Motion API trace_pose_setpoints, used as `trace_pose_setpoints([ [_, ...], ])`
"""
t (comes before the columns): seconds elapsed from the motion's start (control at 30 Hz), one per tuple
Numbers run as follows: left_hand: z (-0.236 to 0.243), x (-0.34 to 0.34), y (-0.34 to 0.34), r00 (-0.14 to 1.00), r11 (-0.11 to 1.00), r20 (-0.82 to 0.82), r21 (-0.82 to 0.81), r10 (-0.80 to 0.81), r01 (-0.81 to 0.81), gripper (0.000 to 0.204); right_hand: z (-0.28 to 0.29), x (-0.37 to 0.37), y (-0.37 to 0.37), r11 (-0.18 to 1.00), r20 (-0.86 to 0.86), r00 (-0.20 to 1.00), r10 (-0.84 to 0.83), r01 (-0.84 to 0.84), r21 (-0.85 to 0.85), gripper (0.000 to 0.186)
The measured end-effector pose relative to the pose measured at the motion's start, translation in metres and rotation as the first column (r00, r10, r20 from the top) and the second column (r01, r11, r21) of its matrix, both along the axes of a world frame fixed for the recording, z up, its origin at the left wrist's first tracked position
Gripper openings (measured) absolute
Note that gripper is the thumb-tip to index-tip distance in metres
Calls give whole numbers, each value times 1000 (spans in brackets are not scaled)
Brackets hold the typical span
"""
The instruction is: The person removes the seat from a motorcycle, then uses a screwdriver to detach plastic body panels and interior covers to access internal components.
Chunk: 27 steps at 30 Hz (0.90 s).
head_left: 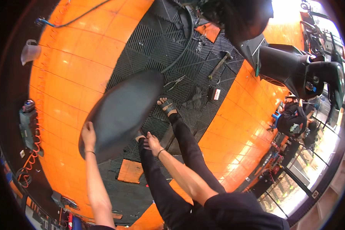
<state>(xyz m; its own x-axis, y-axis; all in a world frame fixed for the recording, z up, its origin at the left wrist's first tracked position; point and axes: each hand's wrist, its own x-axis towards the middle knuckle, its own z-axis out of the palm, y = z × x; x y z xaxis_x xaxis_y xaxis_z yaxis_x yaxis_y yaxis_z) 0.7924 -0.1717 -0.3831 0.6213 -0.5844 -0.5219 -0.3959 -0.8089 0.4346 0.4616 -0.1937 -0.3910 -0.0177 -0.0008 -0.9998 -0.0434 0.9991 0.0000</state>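
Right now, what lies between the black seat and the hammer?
What looks like a pair of pliers, on the dark mat, nearer the seat than the hammer; the head view shows it.

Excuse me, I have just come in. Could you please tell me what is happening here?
The person's left hand is on a long black seat, near its lower-left end. The right hand is beside the seat, with nothing visible in it. A hammer and pliers lie on the black mat.
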Motion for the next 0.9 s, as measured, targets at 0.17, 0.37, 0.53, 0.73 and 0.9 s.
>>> trace_pose_setpoints([
  [0.17, -125, 104, 37, 981, 954, 65, 252, -182, 161, 70, -82, 81, 43, 947, -119, 947, -299, 310, 89, 79],
  [0.37, -198, 130, 26, 986, 910, -135, 389, -100, 145, 85, -147, 66, 67, 880, -180, 868, -464, 475, 24, 83],
  [0.53, -223, 143, 41, 936, 926, -348, 368, 50, 88, 90, -160, 69, 84, 853, -162, 841, -516, 523, -4, 83],
  [0.73, -198, 133, 31, 947, 924, -319, 373, 37, 90, 89, -179, 75, 106, 764, -52, 763, -644, 640, -79, 82],
  [0.9, -162, 95, 41, 971, 960, -239, 275, 18, 50, 86, -168, 57, 97, 676, 13, 688, -725, 716, -175, 80],
])
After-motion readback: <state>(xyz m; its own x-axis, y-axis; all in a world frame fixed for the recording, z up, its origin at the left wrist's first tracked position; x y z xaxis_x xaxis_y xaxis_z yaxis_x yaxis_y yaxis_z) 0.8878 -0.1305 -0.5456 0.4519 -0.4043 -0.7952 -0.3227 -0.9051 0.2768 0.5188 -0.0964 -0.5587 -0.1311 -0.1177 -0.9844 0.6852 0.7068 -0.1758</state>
